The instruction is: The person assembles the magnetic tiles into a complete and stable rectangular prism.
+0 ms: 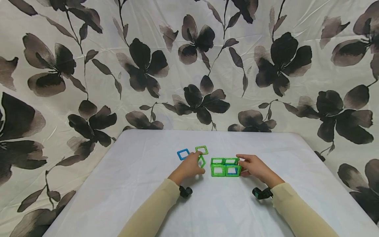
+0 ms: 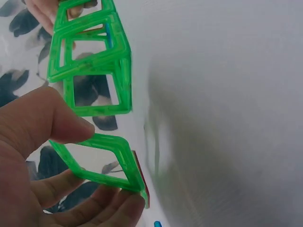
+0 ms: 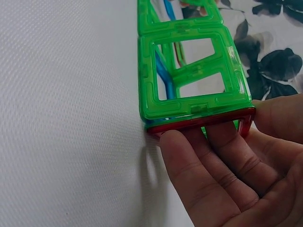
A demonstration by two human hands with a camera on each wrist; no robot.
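Note:
My left hand (image 1: 189, 166) pinches a green square magnetic tile (image 2: 124, 153), tilted, with the thumb at one edge and fingers at the opposite one. To its right stands a box-shaped row (image 1: 218, 165) of joined green magnetic tiles, two squares long, with blue showing inside. At the right end of this row my right hand (image 1: 253, 167) holds a red tile (image 3: 199, 120), its fingertips spread over the edges and frame. In the right wrist view the red tile lies against the green end frame (image 3: 199, 108).
Beyond my left hand, a blue square tile (image 1: 183, 154) and another green square tile (image 1: 202, 150) lie on the white-covered table (image 1: 148, 148). A floral cloth (image 1: 195, 65) hangs behind the table. Each wrist wears a small black camera, such as the right one (image 1: 262, 193).

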